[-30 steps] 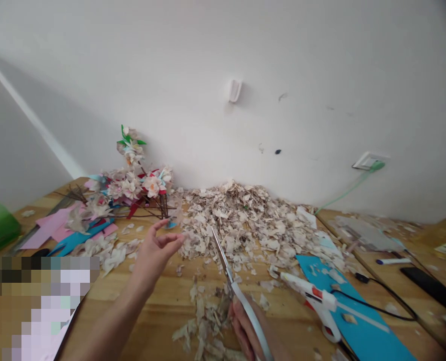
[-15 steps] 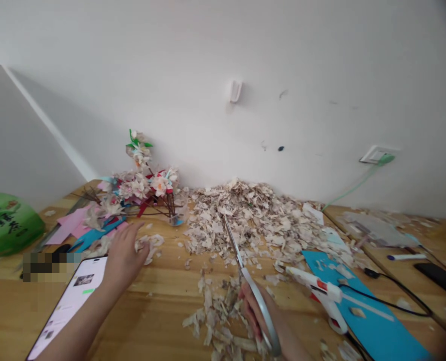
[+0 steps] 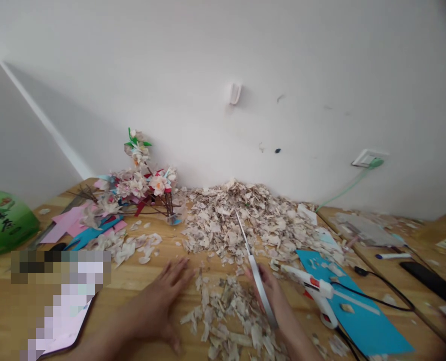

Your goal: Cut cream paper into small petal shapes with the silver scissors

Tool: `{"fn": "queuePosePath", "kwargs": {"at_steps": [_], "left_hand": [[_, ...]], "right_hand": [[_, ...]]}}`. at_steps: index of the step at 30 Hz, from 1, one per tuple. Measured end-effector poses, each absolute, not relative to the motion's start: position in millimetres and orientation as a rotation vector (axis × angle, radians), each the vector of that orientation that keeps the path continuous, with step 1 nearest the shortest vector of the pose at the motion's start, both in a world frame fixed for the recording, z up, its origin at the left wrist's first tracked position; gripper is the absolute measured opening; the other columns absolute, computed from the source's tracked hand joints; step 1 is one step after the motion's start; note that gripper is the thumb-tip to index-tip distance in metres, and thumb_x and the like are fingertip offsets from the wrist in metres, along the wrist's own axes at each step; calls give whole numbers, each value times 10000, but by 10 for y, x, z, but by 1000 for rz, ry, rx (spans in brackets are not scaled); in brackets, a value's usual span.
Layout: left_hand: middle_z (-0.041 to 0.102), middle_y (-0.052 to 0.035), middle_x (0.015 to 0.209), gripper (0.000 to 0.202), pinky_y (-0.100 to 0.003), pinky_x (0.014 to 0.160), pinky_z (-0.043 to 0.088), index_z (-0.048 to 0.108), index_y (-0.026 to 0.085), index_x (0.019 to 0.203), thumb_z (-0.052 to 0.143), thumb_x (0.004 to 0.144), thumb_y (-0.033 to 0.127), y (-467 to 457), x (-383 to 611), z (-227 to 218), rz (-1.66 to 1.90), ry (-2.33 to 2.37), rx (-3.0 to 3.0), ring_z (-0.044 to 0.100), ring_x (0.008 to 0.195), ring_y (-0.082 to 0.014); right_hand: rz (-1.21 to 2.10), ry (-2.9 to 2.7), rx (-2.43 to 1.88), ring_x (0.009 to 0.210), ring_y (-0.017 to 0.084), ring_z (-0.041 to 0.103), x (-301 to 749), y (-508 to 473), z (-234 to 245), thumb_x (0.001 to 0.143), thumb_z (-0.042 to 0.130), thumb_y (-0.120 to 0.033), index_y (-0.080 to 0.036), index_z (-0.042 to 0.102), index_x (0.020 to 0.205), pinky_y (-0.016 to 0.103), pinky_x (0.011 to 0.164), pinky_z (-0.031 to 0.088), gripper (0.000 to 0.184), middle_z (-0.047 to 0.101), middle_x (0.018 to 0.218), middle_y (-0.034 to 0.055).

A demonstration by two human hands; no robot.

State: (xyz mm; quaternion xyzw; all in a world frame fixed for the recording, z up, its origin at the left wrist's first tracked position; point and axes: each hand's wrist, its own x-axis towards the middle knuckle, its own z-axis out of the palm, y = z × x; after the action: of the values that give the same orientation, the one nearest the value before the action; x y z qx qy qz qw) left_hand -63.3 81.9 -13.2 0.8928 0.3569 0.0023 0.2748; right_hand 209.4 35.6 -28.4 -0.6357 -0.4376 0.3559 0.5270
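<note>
Two bare hands are in front of the heap of pale flakes (image 3: 226, 225), which rises against the wall (image 3: 192, 115). The right hand (image 3: 273, 296) is closed around the handle of the pale-handled scissors (image 3: 256, 273). From that grip, in front of the heap, the blades point away from the person and their tips reach over the heap's middle; they look close together, but whether they touch the flakes cannot be told. The left hand (image 3: 158, 301) is opened wide, palm down and fingers spread, at the table (image 3: 132, 278) in front of the heap's left end; blur makes contact with the wood hard to judge. Straight in front of the heap, between the hands, lies a smaller pile of scraps (image 3: 223, 331), near the left fingers.

In front of the heap's right end, a white glue gun (image 3: 313, 283) lies partly over a blue sheet (image 3: 381, 326). Just left of the heap are pale flowers (image 3: 134, 185) on dark stems, with pink paper (image 3: 64, 223) farther left. A phone (image 3: 70, 323), partly pixelated, lies in front of the heap and well to its left. On the wall, right of the heap, a green plug (image 3: 376, 163) sits in a socket (image 3: 364, 158).
</note>
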Motion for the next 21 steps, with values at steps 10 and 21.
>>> {"fn": "queuePosePath", "kwargs": {"at_steps": [10, 21], "left_hand": [[318, -152, 1398, 509, -491, 1041, 194, 297, 195, 1341, 359, 860, 349, 181, 908, -528, 178, 307, 2496, 244, 1297, -283], [415, -158, 1339, 667, -494, 1041, 205, 416, 140, 1262, 623, 676, 382, 1049, 483, -13, 211, 967, 2503, 251, 1281, -347]], "right_hand": [[820, -1213, -1652, 530, 127, 414, 2329, 345, 550, 539, 700, -378, -210, 504, 648, 225, 485, 343, 281, 452, 534, -70], [1016, -931, -1578, 399, 107, 392, 2318, 439, 388, 564, 662, -421, -227, 488, 703, 230, 407, 304, 295, 472, 468, -76]]}}
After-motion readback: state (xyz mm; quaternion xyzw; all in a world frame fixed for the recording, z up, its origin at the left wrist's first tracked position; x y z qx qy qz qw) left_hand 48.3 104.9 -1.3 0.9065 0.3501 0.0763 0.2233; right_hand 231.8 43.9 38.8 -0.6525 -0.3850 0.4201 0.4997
